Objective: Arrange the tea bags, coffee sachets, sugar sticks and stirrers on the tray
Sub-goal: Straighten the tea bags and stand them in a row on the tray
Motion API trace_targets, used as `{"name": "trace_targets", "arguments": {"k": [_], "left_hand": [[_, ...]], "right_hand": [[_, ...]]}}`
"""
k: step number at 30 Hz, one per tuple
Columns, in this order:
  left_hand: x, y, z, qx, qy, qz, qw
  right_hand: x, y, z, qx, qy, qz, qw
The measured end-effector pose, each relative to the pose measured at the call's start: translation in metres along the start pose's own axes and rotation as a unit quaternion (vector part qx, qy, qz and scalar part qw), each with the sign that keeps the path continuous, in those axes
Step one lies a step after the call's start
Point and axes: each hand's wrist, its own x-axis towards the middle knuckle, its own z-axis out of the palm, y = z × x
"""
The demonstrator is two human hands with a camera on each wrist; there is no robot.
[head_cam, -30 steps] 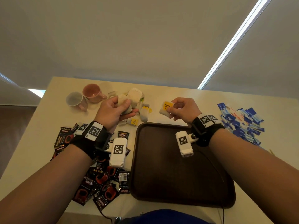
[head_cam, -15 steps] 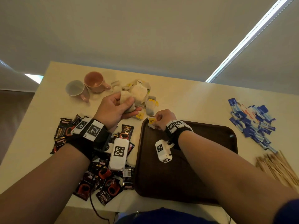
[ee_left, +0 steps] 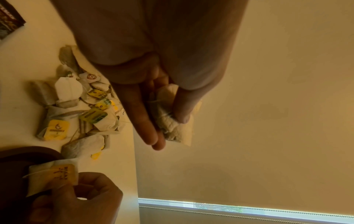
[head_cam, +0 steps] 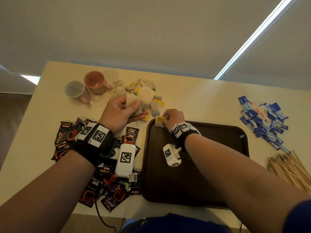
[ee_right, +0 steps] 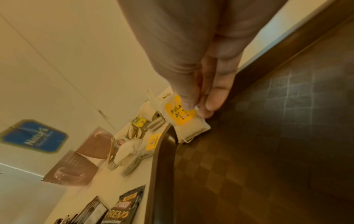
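I see the brown tray [head_cam: 218,140] on the table as before. My left hand [head_cam: 121,113] still grips several tea bags [head_cam: 143,98] above their pile. My right hand [head_cam: 173,120] keeps pinching one yellow-tagged tea bag [head_cam: 159,121], now touching the tray's far-left corner.

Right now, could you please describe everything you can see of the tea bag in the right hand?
The tea bag is a pale, soft paper pouch with a yellow tag printed in dark letters and a thin string. The right hand pinches it by thumb and fingertips, its lower edge at the brown tray's far left corner, just inside the rim.
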Motion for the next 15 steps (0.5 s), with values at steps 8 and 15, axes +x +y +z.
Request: {"name": "trace_targets", "arguments": {"k": [8, 15], "left_hand": [[0.002, 0.000, 0.004, 0.001, -0.002, 0.001, 1.000], [0.001, 0.005, 0.009, 0.044, -0.009, 0.003, 0.999]], "right_hand": [[0.000, -0.003, -0.004, 0.026, -0.021, -0.002, 0.999], [-0.026, -0.002, -0.067, 0.062, 0.090, -0.084, 0.990]]}}
